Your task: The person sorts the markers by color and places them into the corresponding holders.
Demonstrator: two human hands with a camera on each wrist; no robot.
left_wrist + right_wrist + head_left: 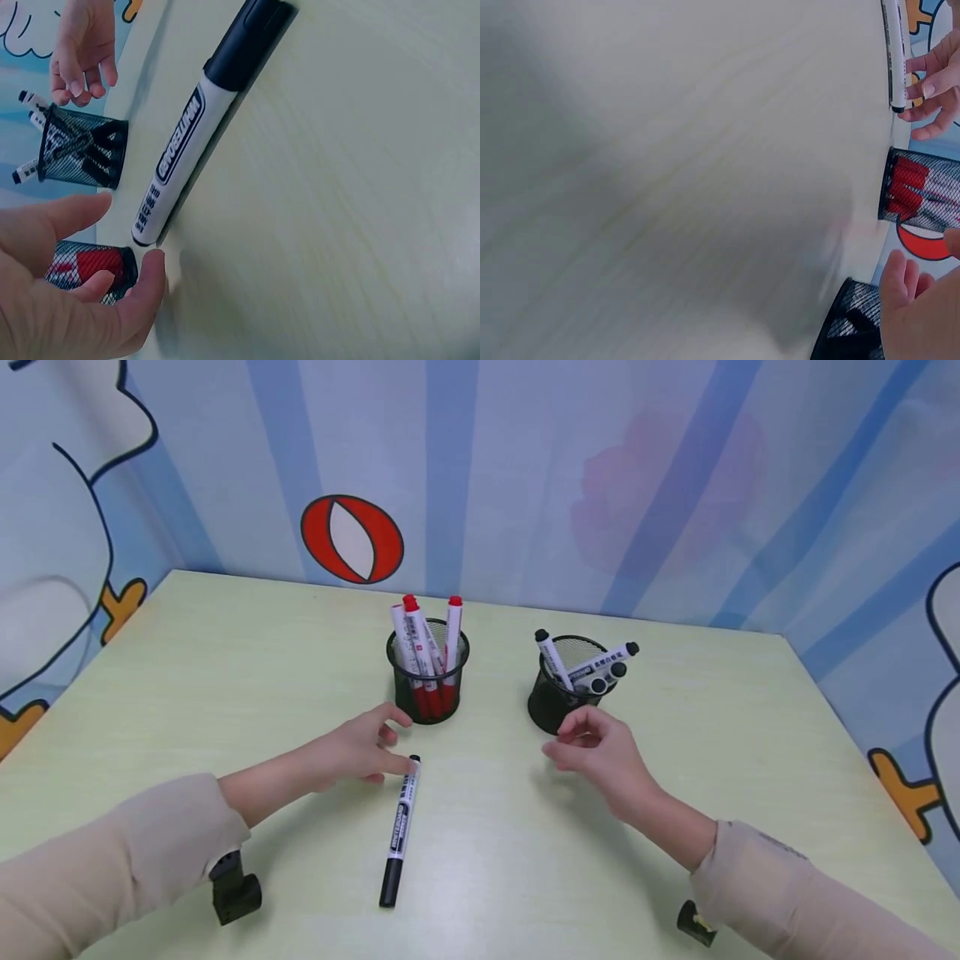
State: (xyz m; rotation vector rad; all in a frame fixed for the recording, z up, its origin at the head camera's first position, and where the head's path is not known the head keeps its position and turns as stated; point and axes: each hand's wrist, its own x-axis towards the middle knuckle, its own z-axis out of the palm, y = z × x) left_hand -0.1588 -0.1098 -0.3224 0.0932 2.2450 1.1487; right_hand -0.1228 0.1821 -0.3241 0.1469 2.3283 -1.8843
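A black-capped whiteboard marker lies on the table, its black cap end toward the front. My left hand is at its far end, thumb overlapping the tip and fingers spread apart. In the left wrist view, the thumb and fingers of this hand stand apart at the marker's white end, with nothing gripped. My right hand hovers with loosely bent fingers in front of a black mesh pen cup, holding nothing. That cup contains several black-capped markers leaning various ways.
Left of that cup stands another black mesh pen cup with several red-capped markers upright in it. Both are on a pale wooden table, backed by a blue striped cartoon curtain. Small black cameras hang at both wrists.
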